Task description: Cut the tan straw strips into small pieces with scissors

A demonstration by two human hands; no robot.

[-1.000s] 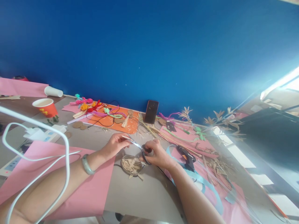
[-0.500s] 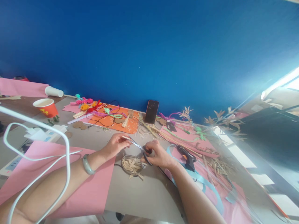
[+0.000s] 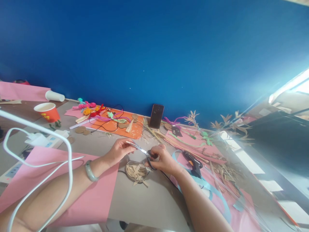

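Note:
My right hand is closed around the dark handles of a pair of scissors. Their silver blades point left, toward the fingers of my left hand. That hand is closed in a pinch at the blade tips; whatever lies between its fingertips is too small to make out. A greenish bangle circles the left wrist. Just below both hands is a small round dish filled with pale cut strips, a few of which stick out over its rim.
Pink paper lies under my left forearm. A white cable loops over the left side by a power strip and a paper cup. A phone leans on the blue wall. A glue gun and blue ribbon lie at right.

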